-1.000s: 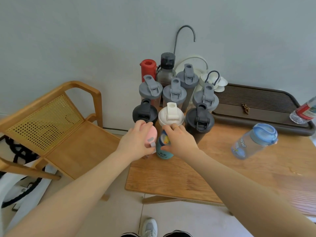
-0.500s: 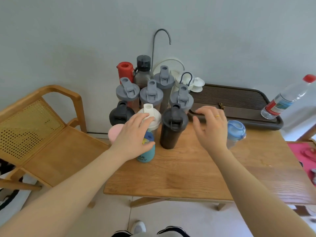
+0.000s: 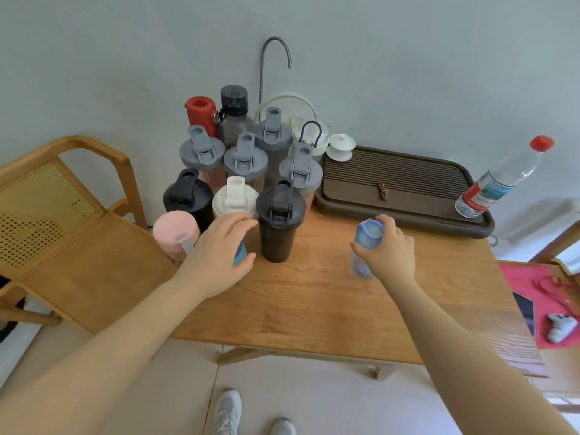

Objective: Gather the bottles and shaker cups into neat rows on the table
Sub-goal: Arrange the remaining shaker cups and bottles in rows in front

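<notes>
Several shaker cups and bottles stand bunched at the back left of the wooden table: grey-lidded cups, a black cup, a white-lidded cup, another black cup, a red bottle and a dark-capped bottle. A pink bottle stands at the table's left edge. My left hand rests on a small teal bottle, mostly hidden under it. My right hand grips a clear blue-lidded bottle standing right of the group.
A dark slatted tea tray lies at the back right with a red-capped water bottle at its right end. White teaware and a curved tap stand behind. A wooden chair is left; a red mat right.
My right hand moved right and closed on the blue-lidded bottle, which now stands upright. My left hand stayed on the teal bottle. The view shifted right.
</notes>
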Available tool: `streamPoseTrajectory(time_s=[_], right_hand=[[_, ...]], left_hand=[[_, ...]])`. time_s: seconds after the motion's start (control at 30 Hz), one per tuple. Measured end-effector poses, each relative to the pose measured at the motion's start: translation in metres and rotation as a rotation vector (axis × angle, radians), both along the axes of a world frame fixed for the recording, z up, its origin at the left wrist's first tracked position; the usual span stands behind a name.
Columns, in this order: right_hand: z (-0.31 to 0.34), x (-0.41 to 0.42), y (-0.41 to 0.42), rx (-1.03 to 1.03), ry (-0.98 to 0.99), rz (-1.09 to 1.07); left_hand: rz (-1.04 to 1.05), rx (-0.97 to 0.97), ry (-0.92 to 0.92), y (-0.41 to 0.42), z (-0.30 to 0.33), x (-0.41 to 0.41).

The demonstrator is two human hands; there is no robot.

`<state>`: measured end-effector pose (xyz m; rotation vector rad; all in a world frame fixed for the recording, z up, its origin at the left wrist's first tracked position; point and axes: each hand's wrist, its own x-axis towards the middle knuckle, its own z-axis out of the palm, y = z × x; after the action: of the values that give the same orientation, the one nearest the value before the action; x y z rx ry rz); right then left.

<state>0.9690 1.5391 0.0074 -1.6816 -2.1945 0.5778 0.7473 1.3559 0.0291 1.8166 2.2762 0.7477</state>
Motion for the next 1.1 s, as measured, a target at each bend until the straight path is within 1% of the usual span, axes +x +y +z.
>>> streamPoseTrajectory(time_s=[0.17,0.27,0.37,0.47,0.57,0.63,0.67,0.77,0.8,0.83,0.87,0.97,1.03,1.1], right_hand=[[0.014,-0.015,-0.046,0.049,0.09,0.234],[0.029,-0.027,-0.073,0.127,0.088,0.386],[0.039,-0.042,-0.095,0.198,0.075,0.484],[0.035,-0.068,-0.116,0.243,0.023,0.533],[0.022,-0.1,-0.127,0.234,-0.094,0.46],[0.015,-0.114,-0.126,0.215,-0.149,0.354],[0.012,-0.118,-0.125,0.208,-0.16,0.308],[-0.002,-0.125,-0.126,0.172,-0.151,0.222],[-0.006,-0.127,-0.127,0.16,-0.124,0.197],[-0.011,-0.128,-0.129,0.141,-0.066,0.165],[-0.016,-0.128,-0.131,0.099,0.036,0.117],[-0.027,-0.127,-0.139,-0.165,0.437,-0.091],[-0.04,-0.126,-0.147,-0.305,0.56,-0.158],[-0.056,-0.13,-0.154,-0.404,0.646,-0.161]], left_hand=[[0.051,0.052,-0.005,-0.01,0.0,-0.004],[0.057,0.067,0.03,-0.016,0.005,-0.018],[0.074,0.046,0.094,-0.023,0.009,-0.04],[0.103,-0.085,0.149,-0.034,0.011,-0.062],[0.132,-0.252,0.152,-0.043,0.007,-0.084],[0.17,-0.292,0.068,-0.044,0.003,-0.095],[0.189,-0.301,-0.013,-0.045,0.002,-0.098],[0.228,-0.285,-0.354,-0.043,-0.006,-0.107],[0.223,-0.259,-0.429,-0.042,-0.01,-0.11],[0.212,-0.227,-0.478,-0.042,-0.015,-0.113],[0.2,-0.193,-0.523,-0.043,-0.02,-0.116],[0.2,-0.15,-0.693,-0.048,-0.036,-0.127],[0.213,-0.182,-0.779,-0.051,-0.05,-0.134],[0.222,-0.213,-0.851,-0.052,-0.065,-0.14]])
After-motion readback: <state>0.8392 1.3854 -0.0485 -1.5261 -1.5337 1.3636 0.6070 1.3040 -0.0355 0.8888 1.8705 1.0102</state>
